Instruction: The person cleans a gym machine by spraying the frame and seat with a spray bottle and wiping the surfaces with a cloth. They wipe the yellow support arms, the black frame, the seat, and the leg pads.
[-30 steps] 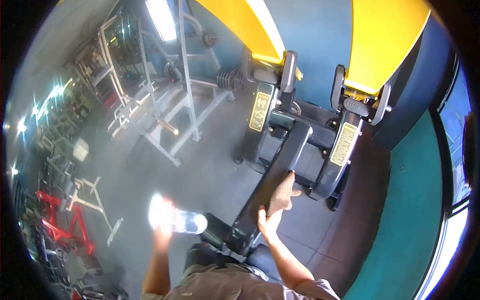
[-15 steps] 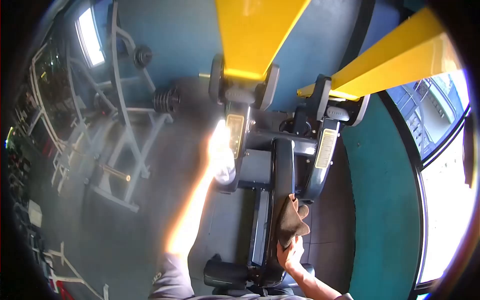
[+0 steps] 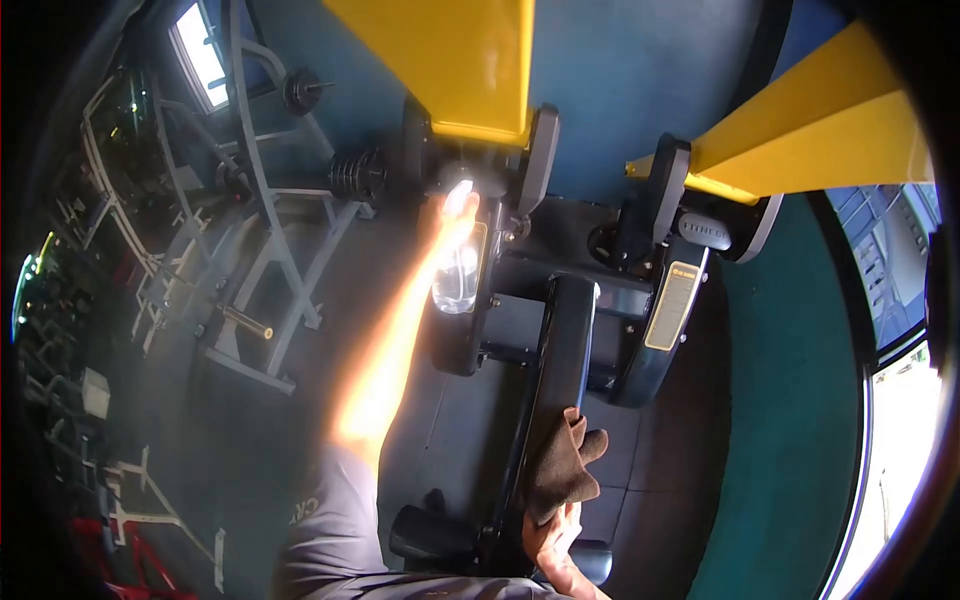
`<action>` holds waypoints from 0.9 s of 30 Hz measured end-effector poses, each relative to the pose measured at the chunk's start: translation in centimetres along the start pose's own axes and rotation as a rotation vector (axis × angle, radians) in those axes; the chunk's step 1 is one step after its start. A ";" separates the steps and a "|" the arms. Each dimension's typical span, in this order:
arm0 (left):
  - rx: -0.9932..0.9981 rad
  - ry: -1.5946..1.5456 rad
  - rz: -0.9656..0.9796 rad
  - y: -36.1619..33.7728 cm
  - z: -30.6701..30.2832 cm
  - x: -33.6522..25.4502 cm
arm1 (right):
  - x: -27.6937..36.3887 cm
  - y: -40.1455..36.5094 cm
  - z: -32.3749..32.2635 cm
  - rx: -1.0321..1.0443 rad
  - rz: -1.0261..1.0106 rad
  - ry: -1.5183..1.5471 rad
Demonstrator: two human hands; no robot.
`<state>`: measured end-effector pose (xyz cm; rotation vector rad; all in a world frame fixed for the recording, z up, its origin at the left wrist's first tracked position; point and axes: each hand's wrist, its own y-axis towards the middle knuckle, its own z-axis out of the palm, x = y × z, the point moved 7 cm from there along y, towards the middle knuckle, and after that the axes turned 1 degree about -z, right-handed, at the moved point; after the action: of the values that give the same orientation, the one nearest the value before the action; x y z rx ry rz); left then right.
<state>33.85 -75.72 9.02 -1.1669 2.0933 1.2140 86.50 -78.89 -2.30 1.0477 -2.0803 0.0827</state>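
Observation:
Bright light falls on my left hand point(image 3: 455, 225), whose fingers are wrapped round the upper part of a clear bottle point(image 3: 456, 285). The bottle's lower part hangs down in front of the machine's left dark upright, partly over its label plate. Lower right, my right hand point(image 3: 552, 538) grips the bottom end of a brown cloth point(image 3: 565, 470). That cloth lies against the long black padded beam point(image 3: 568, 350) of the machine.
Two yellow machine arms point(image 3: 470, 70) reach in from the top. The right upright carries a label plate point(image 3: 672, 306). Grey racks with weight plates point(image 3: 357, 176) stand at the left. A teal wall point(image 3: 775, 400) and windows are at the right.
My left hand has moved up along the left upright, and the bottle shows more clearly. The right hand and cloth have shifted slightly left and down in view. The camera view has shifted.

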 end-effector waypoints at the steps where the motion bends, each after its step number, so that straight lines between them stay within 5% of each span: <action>1: 0.056 0.001 -0.031 -0.5 -0.2 -1.3 | 0.2 0.2 -0.1 -0.005 -0.008 -0.010; 7: 0.194 0.128 0.013 -3.7 0.5 -6.1 | 0.1 0.6 -0.1 0.036 0.031 0.021; 8: 0.160 0.137 0.173 -5.0 0.5 -8.7 | 0.4 0.7 -0.5 0.016 0.028 0.025; 12: 0.328 -0.125 0.267 -9.1 3.0 -16.9 | -0.4 0.2 0.0 0.036 0.024 0.022; 18: 0.144 -0.143 0.886 -13.5 12.8 -27.2 | -1.2 -0.3 0.5 0.100 0.077 0.075; 23: 0.518 0.082 0.705 -14.1 17.5 -29.8 | -2.9 -0.5 -0.1 -0.064 0.186 0.293; 25: 0.439 0.014 0.756 -14.4 15.3 -29.3 | -8.4 -2.2 2.1 -0.122 0.451 0.593; 27: 0.390 -0.157 0.697 -14.7 11.1 -27.6 | -9.3 1.6 -2.3 -0.365 0.609 0.822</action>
<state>60.74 -57.72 16.07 -0.1541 2.5399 1.0333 90.08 -70.89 -6.55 0.0762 -1.4876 0.3565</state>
